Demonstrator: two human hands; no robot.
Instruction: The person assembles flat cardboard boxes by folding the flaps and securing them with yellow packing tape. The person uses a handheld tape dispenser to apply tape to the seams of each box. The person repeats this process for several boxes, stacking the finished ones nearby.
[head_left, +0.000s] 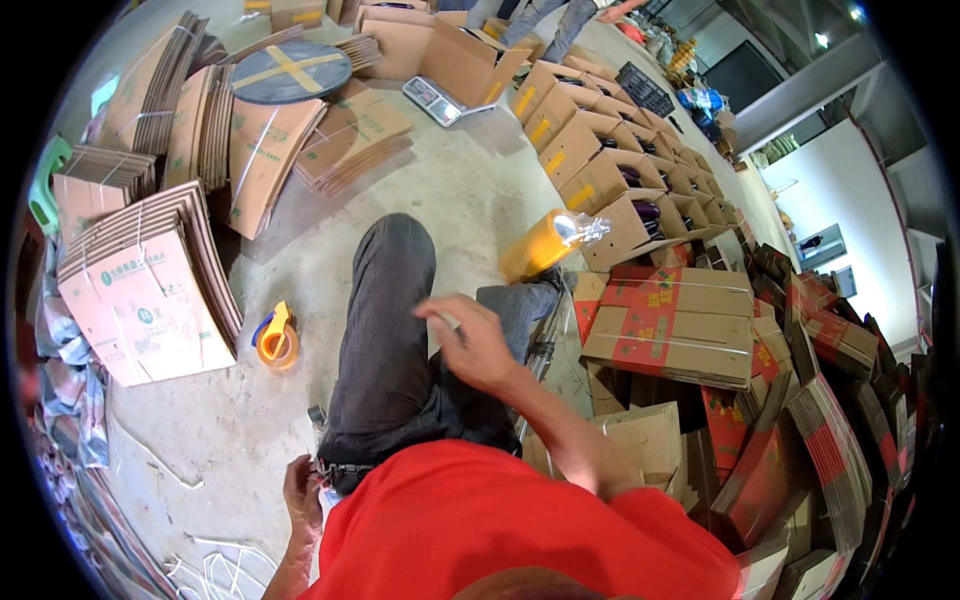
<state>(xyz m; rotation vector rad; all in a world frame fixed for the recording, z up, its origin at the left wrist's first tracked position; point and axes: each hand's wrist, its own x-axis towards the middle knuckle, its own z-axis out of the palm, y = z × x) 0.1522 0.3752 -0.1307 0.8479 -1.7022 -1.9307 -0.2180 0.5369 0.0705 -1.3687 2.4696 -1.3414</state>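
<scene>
My right hand (467,342) is over my thigh in dark trousers (385,320), its fingers curled. A small pale thing shows between them, too small and blurred to name. Low at my left hip is my left hand (302,490), against the metal edge of what looks like a seat; its fingers are partly hidden. An orange tape dispenser (276,340) with a blue part lies on the floor left of my knee. Beyond my right hand, a yellow roll (537,247) with clear wrap at its end lies near my other knee.
Tied flat cartons (150,290) stand at the left, with a round board (290,72) behind them. A scale (440,101) sits on the floor ahead. Open boxes of eggplants (645,215) run along the right, near stacked red-and-brown cartons (670,325). White straps (225,570) lie lower left.
</scene>
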